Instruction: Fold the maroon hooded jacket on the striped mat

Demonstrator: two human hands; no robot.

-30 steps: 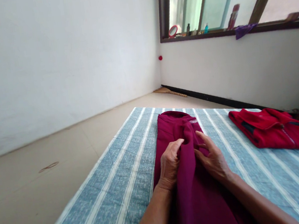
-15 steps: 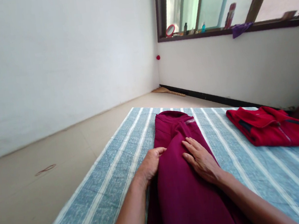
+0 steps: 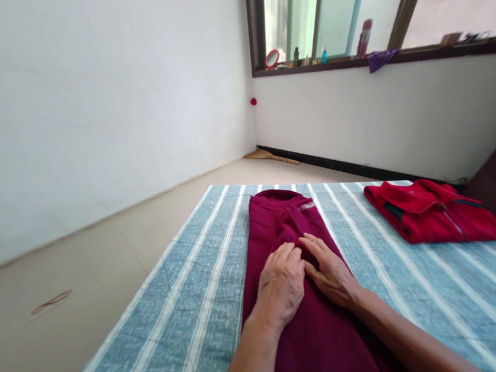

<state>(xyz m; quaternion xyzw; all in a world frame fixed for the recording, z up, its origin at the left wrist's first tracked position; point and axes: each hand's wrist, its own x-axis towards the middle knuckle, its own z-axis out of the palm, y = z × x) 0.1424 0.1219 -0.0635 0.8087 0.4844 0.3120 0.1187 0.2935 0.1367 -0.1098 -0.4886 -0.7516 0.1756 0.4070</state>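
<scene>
A maroon top (image 3: 266, 222) lies lengthwise in front of me, folded narrow, with its neck opening at the far end and a small pale print near the upper right. My left hand (image 3: 283, 277) rests palm down on the middle of the cloth, fingers extended. Beside it, almost touching, my right hand (image 3: 329, 269) lies flat on the right part of the top with its fingers stretched. Neither hand grips the fabric. The near end of the top runs out of view between my forearms.
Under the top spreads a blue sheet (image 3: 188, 288) with white stripes. A folded red jacket (image 3: 434, 212) lies to the right. Small bottles and a round mirror (image 3: 272, 59) stand on the window sill. A thin looped cord (image 3: 51, 301) is on the floor at left.
My left hand has moved from the top's left edge onto its middle, next to my right hand, which stays nearly in place. The view has turned slightly right.
</scene>
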